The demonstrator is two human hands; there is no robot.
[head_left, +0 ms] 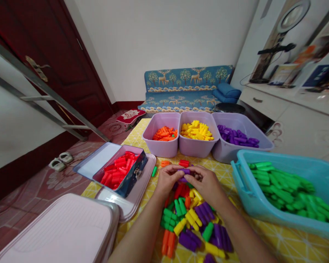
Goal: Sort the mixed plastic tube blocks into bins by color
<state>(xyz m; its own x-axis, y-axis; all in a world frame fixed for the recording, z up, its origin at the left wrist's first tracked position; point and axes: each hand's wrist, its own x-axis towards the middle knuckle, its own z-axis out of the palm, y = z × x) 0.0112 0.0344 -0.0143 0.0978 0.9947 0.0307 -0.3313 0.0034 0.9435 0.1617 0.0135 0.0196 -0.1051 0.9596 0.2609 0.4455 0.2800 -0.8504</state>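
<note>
My left hand [168, 179] and my right hand [204, 180] are close together over the table, both closed on purple bullet-shaped plastic pieces [184, 171]. The fingertips partly cover the pieces, so whether they are joined cannot be seen. Below my hands lies a mixed pile of similar pieces [193, 218] in green, yellow, purple, red and orange, some side by side in rows. Just beyond my fingers are a red piece [184, 163], an orange piece [165, 163] and a green piece [154, 171].
Lilac bins with orange [160, 148], yellow [196, 147] and purple pieces [242, 141] line the far side. A turquoise bin [246, 199] of green pieces stands right. An open tin box [131, 184] of red pieces rests on a lid at left, near pale lids [57, 230].
</note>
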